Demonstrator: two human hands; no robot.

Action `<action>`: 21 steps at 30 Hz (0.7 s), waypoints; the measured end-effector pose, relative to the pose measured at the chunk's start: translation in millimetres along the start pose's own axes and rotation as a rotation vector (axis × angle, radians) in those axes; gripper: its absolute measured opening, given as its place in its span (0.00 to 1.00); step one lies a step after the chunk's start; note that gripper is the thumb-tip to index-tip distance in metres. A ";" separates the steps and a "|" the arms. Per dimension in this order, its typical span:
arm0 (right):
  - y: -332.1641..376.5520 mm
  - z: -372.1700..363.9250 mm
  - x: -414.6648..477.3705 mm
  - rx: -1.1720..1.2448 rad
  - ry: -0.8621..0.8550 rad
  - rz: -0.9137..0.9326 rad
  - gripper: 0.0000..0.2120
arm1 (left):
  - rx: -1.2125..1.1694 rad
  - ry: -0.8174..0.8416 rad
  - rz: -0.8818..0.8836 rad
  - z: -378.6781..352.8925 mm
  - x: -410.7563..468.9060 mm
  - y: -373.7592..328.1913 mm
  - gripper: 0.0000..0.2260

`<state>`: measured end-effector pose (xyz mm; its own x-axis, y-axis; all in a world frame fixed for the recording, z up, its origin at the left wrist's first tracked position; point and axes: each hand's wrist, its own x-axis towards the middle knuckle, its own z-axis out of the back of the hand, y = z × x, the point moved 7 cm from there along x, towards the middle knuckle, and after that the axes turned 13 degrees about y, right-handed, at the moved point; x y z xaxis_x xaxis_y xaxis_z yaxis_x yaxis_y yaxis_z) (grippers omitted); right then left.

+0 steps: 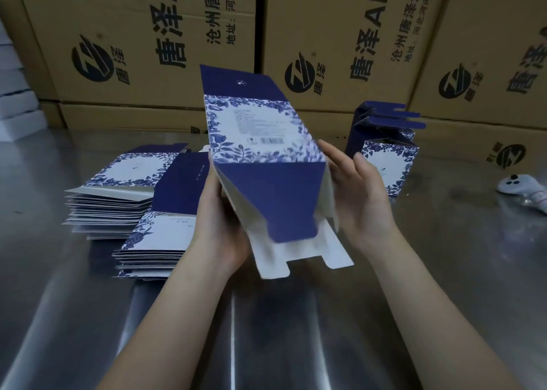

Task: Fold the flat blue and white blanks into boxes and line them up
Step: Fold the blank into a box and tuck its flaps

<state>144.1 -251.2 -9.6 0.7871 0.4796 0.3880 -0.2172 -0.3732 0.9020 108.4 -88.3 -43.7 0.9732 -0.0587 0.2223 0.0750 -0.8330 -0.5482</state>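
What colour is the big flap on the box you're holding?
Dark blue. The flap of the box shows best in the head view.

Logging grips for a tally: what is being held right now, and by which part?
A half-opened blank: the left hand holds its left side, and the right hand, held open, touches its right side.

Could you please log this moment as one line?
blank: half-opened, flaps loose | left hand: grips blank | right hand: open beside blank | folded boxes: at right

Hands [219, 220] [361, 200] on half-opened blank [260, 132], flat stacks [118, 200] left, folded boxes [387, 164] right
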 end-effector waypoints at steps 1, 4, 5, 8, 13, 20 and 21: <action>-1.8 -0.1 0.0 0.067 0.034 0.000 0.24 | -0.008 -0.002 -0.005 1.6 4.3 0.9 0.22; -5.2 -3.7 -1.5 0.177 0.118 -0.010 0.30 | 0.034 -0.022 -0.039 6.6 3.4 -7.0 0.22; -5.7 -3.7 -2.2 0.166 0.139 -0.024 0.35 | 0.003 0.023 -0.001 1.5 5.2 -4.0 0.22; -7.6 -9.2 -4.1 0.103 0.258 -0.061 0.42 | -0.029 0.068 0.104 -3.6 4.7 0.0 0.20; -12.3 -9.0 -5.5 0.002 0.245 -0.094 0.41 | -0.001 0.074 0.138 -2.7 5.5 -2.2 0.22; 0.1 13.0 -2.8 0.037 -0.146 0.064 0.24 | 0.137 0.067 0.077 -7.9 6.4 -5.8 0.38; 1.2 17.3 -4.3 0.045 -0.197 0.079 0.23 | 0.191 0.119 0.069 -13.6 5.1 -5.7 0.40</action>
<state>150.5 -267.5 -13.4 0.8673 0.2843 0.4086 -0.2604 -0.4403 0.8592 110.0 -91.3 -28.5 0.9457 -0.1859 0.2665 0.0600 -0.7062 -0.7055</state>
